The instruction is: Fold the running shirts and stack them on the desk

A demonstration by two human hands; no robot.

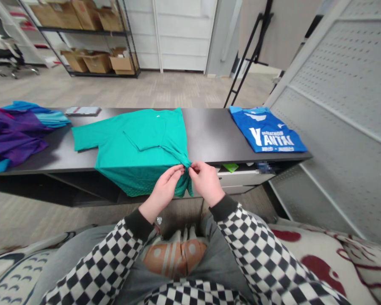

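A green T-shirt (127, 148) lies spread over the dark tabletop, its lower hem hanging past the near edge. One short sleeve points left, while the right side is folded in over the body. My left hand (167, 184) pinches the shirt's fabric at its lower right, where the cloth is bunched. Close beside it, my right hand (208, 180) grips the same bunched part between thumb and fingers. The fingertips of both hands nearly meet there.
A folded blue shirt with white lettering (268, 131) lies at the table's right end. Purple and blue garments (15, 131) are heaped at the left, near a flat packet (83, 111). Below the tabletop (209, 131) is a white drawer (241, 178). A perforated panel (336, 106) stands right.
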